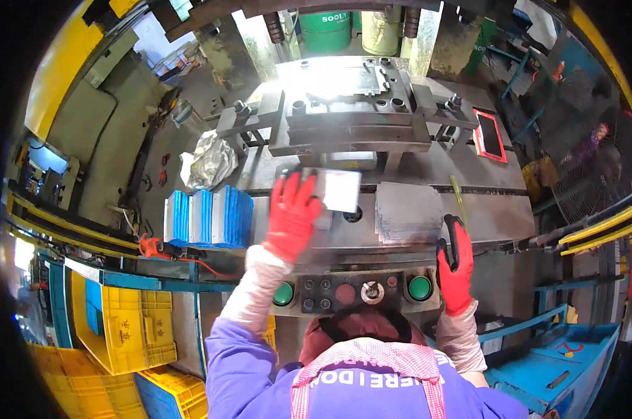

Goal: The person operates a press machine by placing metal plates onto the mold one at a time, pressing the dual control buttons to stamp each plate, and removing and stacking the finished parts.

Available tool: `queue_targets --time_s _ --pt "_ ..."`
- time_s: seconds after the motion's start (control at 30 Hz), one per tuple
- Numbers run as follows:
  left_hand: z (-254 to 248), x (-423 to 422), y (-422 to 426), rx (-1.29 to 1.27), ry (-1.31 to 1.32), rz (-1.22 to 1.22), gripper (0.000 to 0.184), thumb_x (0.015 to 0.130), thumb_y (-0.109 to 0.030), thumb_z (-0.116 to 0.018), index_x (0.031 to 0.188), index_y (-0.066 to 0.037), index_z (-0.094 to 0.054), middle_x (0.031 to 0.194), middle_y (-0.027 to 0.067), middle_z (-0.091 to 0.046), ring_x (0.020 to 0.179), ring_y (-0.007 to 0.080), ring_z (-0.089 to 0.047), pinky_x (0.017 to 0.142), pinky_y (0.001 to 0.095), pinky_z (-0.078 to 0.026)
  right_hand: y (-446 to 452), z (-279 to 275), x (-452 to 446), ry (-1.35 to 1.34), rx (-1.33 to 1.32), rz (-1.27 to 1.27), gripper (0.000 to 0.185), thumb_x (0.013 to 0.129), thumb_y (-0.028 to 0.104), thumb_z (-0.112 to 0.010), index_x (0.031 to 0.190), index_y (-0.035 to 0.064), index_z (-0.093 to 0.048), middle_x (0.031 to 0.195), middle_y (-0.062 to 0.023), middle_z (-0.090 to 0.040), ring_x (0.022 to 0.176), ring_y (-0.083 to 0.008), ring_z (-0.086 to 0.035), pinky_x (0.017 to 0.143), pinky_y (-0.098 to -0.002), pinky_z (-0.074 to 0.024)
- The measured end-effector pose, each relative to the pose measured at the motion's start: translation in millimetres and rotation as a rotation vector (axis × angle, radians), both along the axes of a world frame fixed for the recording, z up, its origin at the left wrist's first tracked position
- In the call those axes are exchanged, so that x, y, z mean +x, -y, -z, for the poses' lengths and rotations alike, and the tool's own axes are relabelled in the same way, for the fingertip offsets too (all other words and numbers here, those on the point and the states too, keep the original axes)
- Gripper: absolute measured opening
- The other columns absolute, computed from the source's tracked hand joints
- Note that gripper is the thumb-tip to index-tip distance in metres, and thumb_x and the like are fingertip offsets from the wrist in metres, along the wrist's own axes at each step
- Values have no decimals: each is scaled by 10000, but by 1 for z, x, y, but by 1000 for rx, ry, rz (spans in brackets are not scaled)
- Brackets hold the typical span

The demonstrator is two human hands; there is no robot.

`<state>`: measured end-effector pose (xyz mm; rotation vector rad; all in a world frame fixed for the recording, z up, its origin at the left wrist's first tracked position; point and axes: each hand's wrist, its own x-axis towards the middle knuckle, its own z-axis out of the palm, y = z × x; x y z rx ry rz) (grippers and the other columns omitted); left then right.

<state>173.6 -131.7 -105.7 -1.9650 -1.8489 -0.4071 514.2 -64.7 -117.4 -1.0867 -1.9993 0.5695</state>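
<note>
My left hand [292, 218], in a red glove with dark fingertips, is over the press bed with its fingers at the left edge of a bright, shiny metal sheet [341, 190]. It appears to grip this sheet, though blur softens the contact. My right hand [456, 269], gloved alike, has thumb and fingers apart beside the lower right corner of a stack of grey metal sheets [408, 211]. A thin yellow-green stick [458, 197] lies just beyond its fingertips. Left of my left hand stand stacks of blue-edged sheets [209, 216].
The press die [351, 126] stands ahead, brightly lit. Nearer me is a control panel [347, 292] with green buttons. A crumpled plastic bag [209, 160] lies left, a red-framed dark panel [490, 136] right. Yellow crates [137, 335] stand lower left, a blue cart [557, 366] lower right.
</note>
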Motion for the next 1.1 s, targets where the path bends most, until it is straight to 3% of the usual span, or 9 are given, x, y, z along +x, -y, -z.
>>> queue_targets --time_s 0.1,0.2,0.43,0.53,0.63,0.73,0.8,0.93,1.1 --pt "2 -34 19 -170 -58 -30 300 535 -123 -722 812 -122 -607 1356 131 -470 1303 393 -354 1082 540 -263 8 7 5 -27 -34 1 577 803 23 -607 1354 27 -434 1374 -156 -458 1287 -345 -394 1079 -415 -297" --pt "8 -35 26 -147 -109 0 52 683 -125 -598 717 -85 -604 1308 129 -527 1273 359 -413 1079 519 -285 11 10 -1 -55 -48 -21 578 799 20 -612 1349 21 -434 1361 -160 -467 1281 -344 -401 1073 -413 -307" --pt "17 -31 28 -222 -50 -21 65 714 -135 -614 768 -101 -630 1308 127 -525 1276 355 -411 1082 528 -270 15 7 -5 -1 13 1 564 795 24 -620 1331 13 -446 1361 -170 -459 1271 -347 -408 1064 -415 -319" --pt "41 -36 30 -309 -97 -60 297 618 -178 -731 896 -127 -642 1362 139 -461 1313 379 -340 1086 553 -240 17 10 -1 25 15 20 565 794 28 -624 1330 14 -447 1362 -172 -457 1270 -347 -409 1063 -418 -321" --pt "14 -18 37 -353 7 -92 379 658 -238 -732 1008 -131 -631 1389 144 -418 1318 383 -318 1078 559 -236 19 12 0 35 2 28 568 792 31 -628 1330 16 -448 1362 -170 -458 1271 -347 -409 1063 -420 -323" --pt "26 -14 34 -291 40 -52 424 697 -260 -716 1087 -133 -610 1410 148 -382 1325 385 -296 1082 559 -223 20 14 -4 10 -13 1 575 790 30 -631 1334 18 -447 1366 -169 -457 1277 -348 -406 1064 -420 -323" --pt "43 -19 33 -231 48 2 358 683 -208 -705 1011 -105 -607 1388 152 -412 1315 396 -316 1083 542 -244 20 16 -8 -13 -14 -22 580 787 28 -632 1337 18 -446 1366 -169 -459 1281 -348 -404 1065 -418 -324" --pt "69 -20 29 -96 91 53 240 682 -157 -669 889 -83 -572 1328 144 -477 1250 394 -407 1036 539 -329 2 -3 -6 98 68 -81 622 764 117 -685 1337 42 -456 1354 -181 -468 1274 -356 -411 1071 -434 -317" --pt "82 -11 34 -207 163 -80 258 707 -115 -644 951 -83 -568 1385 134 -420 1274 399 -374 984 526 -392 -82 -27 -4 457 45 -371 898 664 367 -774 1400 56 -364 1428 -201 -366 1332 -360 -328 1093 -446 -279"
